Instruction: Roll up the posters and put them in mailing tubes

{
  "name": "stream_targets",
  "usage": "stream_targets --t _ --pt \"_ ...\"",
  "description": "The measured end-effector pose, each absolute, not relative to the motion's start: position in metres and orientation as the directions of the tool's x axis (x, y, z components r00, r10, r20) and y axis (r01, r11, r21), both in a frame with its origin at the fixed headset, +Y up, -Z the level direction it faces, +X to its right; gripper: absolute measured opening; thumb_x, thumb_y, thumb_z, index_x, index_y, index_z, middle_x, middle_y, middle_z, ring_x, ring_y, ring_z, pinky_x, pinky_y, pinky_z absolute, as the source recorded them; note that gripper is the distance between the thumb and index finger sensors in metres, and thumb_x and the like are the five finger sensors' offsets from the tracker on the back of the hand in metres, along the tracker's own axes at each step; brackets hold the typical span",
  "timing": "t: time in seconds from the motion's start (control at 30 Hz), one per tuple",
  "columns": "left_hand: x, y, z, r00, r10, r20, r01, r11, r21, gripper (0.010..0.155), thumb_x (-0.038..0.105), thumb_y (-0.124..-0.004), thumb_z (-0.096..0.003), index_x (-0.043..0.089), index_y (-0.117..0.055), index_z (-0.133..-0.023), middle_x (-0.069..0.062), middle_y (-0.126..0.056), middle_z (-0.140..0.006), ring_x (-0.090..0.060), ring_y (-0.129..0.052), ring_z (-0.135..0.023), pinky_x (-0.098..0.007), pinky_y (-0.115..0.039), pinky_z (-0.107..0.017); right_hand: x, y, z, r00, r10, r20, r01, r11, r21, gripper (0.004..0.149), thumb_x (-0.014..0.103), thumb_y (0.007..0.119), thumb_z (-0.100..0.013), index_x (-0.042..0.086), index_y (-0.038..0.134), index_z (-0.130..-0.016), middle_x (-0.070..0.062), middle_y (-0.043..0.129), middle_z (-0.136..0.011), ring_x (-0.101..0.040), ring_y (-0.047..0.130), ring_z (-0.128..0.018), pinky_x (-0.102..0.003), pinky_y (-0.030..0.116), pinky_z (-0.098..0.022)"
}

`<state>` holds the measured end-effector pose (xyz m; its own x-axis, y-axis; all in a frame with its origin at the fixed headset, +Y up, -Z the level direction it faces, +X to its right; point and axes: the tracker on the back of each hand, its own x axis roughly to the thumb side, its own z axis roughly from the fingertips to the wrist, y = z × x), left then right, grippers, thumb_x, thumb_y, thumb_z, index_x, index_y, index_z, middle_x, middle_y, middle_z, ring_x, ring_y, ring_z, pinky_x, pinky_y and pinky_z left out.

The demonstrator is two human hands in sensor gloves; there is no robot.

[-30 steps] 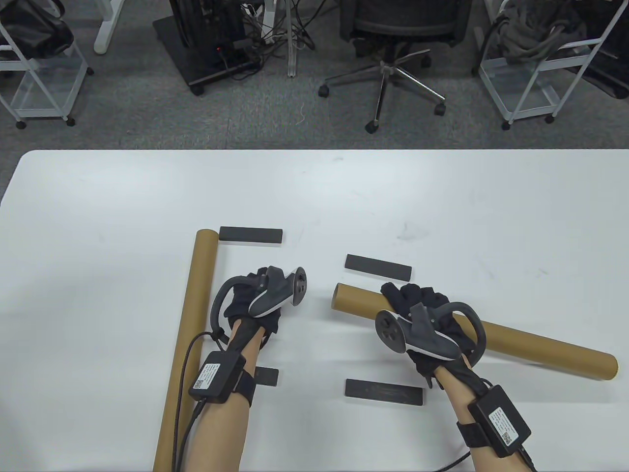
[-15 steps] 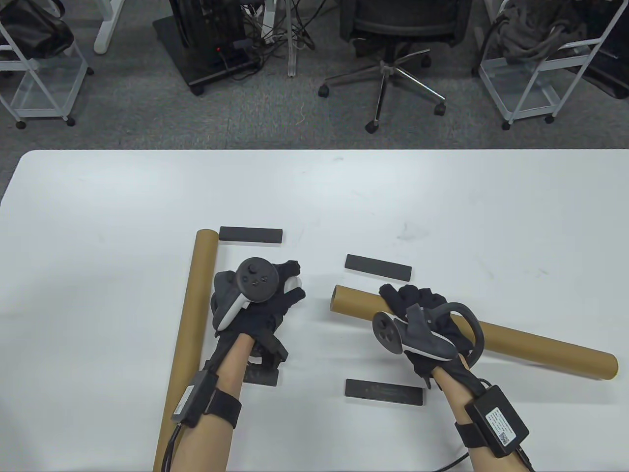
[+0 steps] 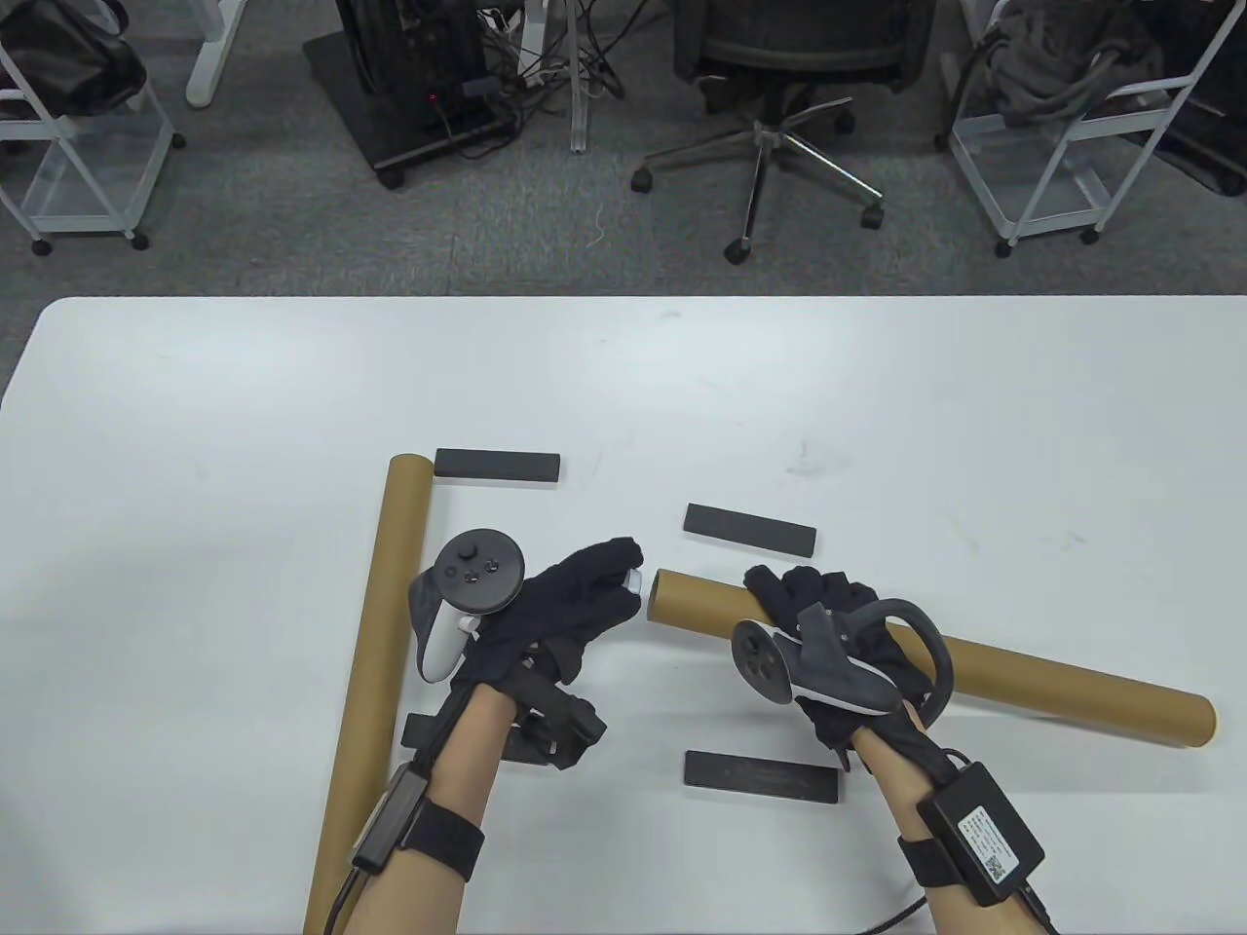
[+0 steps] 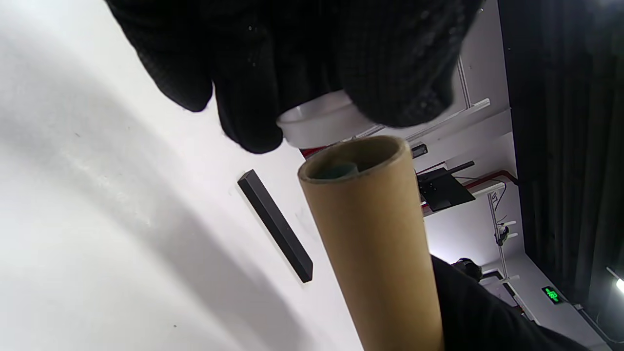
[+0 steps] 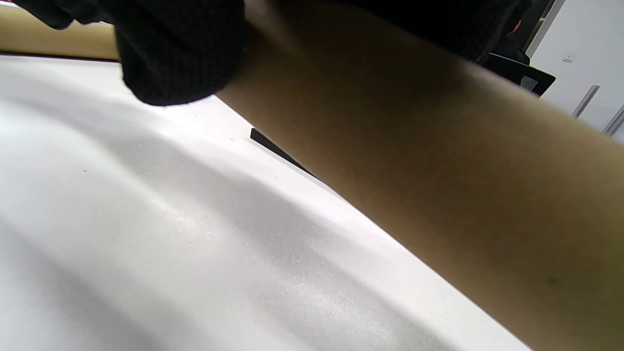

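Note:
A brown mailing tube [image 3: 1023, 682] lies slanted on the white table [image 3: 195, 409], gripped around its middle by my right hand [image 3: 818, 609]. Its open left end [image 4: 351, 161] shows something rolled inside. My left hand [image 3: 594, 584] pinches a white plastic end cap [image 3: 635, 581] and holds it just off that open end, close but apart from the rim in the left wrist view [image 4: 317, 119]. A second brown tube [image 3: 375, 662] lies lengthwise at my left. In the right wrist view the held tube [image 5: 438, 170] fills the frame under my fingers [image 5: 180, 53].
Several flat black bars lie on the table: one [image 3: 497, 465] beside the left tube's top, one [image 3: 748, 529] above the held tube, one [image 3: 760, 776] near the front, one [image 3: 526, 745] under my left wrist. An office chair [image 3: 779, 88] and carts stand beyond the far edge.
My left hand turned over and moved right with the white cap, from beside the left tube to the open end of the held tube. The right hand shifted the tube slightly left.

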<state>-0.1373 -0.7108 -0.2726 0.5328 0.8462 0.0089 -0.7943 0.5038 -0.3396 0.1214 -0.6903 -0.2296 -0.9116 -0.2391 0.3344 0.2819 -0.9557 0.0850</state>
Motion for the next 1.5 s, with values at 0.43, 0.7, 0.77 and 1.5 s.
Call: stream_targets --t 0.43,0.7,0.77,1.5 --pt "-0.125 -0.710 -0.266 0.540 0.842 0.004 -0.809 0.520 -0.274 0.058 0.042 -0.085 -0.0470 0.037 -0.074 -0.103 0.004 -0.083 -0.110 -0.017 -0.099 -0.091 -0.040 -0.076 -0.079 0.118 -0.690 -0.227 -0.909 -0.227 0.348 0.269 -0.960 0.075 0.081 0.039 0.077 -0.044 0.013 0.040 -0.112 -0.020 0.064 -0.106 -0.046 0.077 -0.090 -0.064 0.069 -0.067" --pt "-0.077 -0.695 -0.240 0.586 0.803 0.111 -0.724 0.580 -0.374 0.082 0.038 -0.064 -0.0588 0.009 -0.019 -0.120 -0.025 -0.026 -0.127 -0.044 -0.045 -0.116 -0.057 -0.052 -0.083 0.117 -0.686 -0.225 -0.914 -0.232 0.332 0.258 -0.965 0.038 0.082 0.038 0.076 -0.045 0.004 0.042 -0.111 -0.025 0.067 -0.102 -0.047 0.079 -0.086 -0.065 0.070 -0.064" --pt "-0.076 -0.697 -0.241 0.571 0.812 0.125 -0.724 0.569 -0.390 0.081 0.038 -0.063 -0.0590 0.010 -0.017 -0.120 -0.024 -0.024 -0.127 -0.044 -0.044 -0.116 -0.057 -0.052 -0.083 0.121 -0.686 -0.227 -0.916 -0.254 0.311 0.279 -0.960 0.038 0.081 0.038 0.077 -0.045 0.006 0.042 -0.111 -0.024 0.066 -0.103 -0.047 0.079 -0.087 -0.065 0.070 -0.064" --pt "-0.142 -0.678 -0.251 0.944 -0.316 0.098 0.292 0.934 0.204 0.085 0.063 -0.054 -0.0503 0.031 -0.017 -0.120 -0.006 -0.024 -0.132 -0.041 -0.036 -0.121 -0.062 -0.045 -0.085 0.114 -0.686 -0.230 -0.921 -0.253 0.297 0.287 -0.955 0.076 0.082 0.039 0.075 -0.046 0.008 0.040 -0.112 -0.024 0.064 -0.103 -0.046 0.077 -0.088 -0.064 0.069 -0.065"
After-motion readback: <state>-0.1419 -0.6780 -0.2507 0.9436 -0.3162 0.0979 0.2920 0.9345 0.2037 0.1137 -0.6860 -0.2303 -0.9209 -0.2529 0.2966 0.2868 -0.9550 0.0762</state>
